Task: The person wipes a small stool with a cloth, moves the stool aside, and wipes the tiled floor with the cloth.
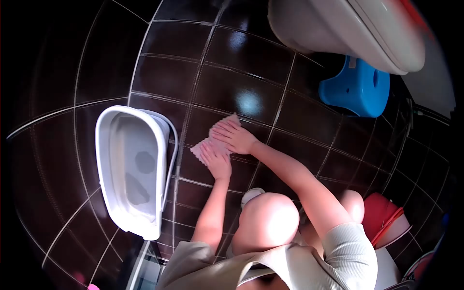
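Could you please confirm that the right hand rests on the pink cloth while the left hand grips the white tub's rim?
Not quite: the head view shows that the left hand is not on the white tub; it too lies flat on the pink cloth, beside the right hand.

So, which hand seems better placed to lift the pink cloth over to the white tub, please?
Probably the left hand: it rests on the pink cloth, nearer the white tub than the right hand.
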Available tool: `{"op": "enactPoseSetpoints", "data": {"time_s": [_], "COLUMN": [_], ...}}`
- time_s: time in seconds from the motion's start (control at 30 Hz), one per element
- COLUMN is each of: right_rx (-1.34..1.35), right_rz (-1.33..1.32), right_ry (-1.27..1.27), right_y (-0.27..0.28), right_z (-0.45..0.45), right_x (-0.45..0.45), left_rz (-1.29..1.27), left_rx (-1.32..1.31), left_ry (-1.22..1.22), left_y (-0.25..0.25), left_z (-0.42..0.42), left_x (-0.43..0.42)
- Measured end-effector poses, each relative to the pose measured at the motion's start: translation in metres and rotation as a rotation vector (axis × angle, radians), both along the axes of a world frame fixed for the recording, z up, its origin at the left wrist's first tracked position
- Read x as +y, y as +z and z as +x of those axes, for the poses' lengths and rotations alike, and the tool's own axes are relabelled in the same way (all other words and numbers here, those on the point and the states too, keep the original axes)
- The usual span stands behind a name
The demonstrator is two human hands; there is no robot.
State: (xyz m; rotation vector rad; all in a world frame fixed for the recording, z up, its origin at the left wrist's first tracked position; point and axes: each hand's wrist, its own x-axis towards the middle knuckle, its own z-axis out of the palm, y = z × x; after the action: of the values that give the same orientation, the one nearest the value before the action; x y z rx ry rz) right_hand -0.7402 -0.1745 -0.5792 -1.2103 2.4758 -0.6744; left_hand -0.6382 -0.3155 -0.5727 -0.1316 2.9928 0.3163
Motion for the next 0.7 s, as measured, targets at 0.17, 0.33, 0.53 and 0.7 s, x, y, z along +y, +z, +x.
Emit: {"op": "enactPoseSetpoints", "data": {"time_s": [0.17, 0.33, 0.53, 0.7], "right_rx": [0.122, 0.333, 0.318, -0.042], "right_rz": [-0.086, -0.100, -0.077, 0.012], "right_ry": [-0.043, -0.194, -0.246, 0.121], "right_y": [-0.010, -0.022, -0.005, -0.003], "right_z": [-0.049, -0.092, 0.005, 0.121], "right_x": [-0.007, 0.025, 0.123, 0.247], "left_rz": [-0.031, -0.059, 0.053, 0.261], "left_rx": [0.167, 0.284, 0.109, -0.197], "left_ry": [-0.008, 0.058, -0.130, -0.658], "left_y": [-0.006, -0.027, -0.012, -0.007], "left_z": [-0.060, -0.109, -0.029, 0.098], "left_x": [0.014, 0.060, 0.140, 0.181]}}
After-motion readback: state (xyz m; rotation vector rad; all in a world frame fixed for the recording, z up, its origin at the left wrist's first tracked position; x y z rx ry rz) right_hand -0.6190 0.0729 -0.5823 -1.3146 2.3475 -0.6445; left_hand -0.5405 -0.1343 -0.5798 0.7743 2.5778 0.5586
